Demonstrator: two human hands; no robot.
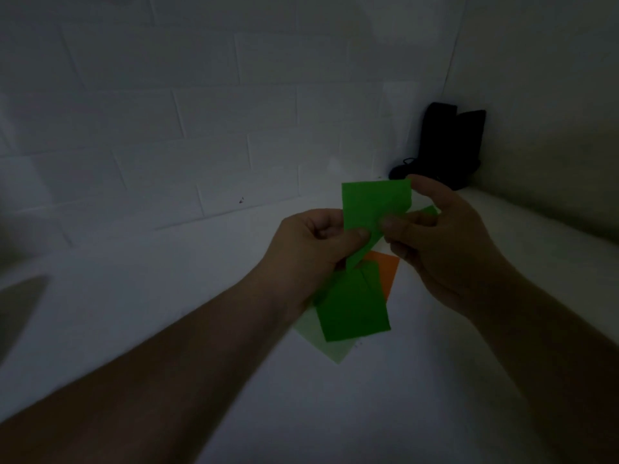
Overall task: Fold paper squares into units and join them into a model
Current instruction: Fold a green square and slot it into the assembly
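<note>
A green paper square (371, 205) is held up in the air above the white table (167, 296), partly folded, with a flap bent toward the right. My left hand (315, 249) pinches its lower left edge between thumb and fingers. My right hand (442, 242) pinches its right side, thumb in front and forefinger at the top right corner. Under my hands lie more squares on the table: a dark green one (355, 309), a pale green one (328, 343) beneath it, and an orange one (387, 269) behind.
The scene is dim. A white brick wall (201, 112) rises behind the table, and a second wall closes the right side. A black object with a cord (445, 145) stands in the far right corner.
</note>
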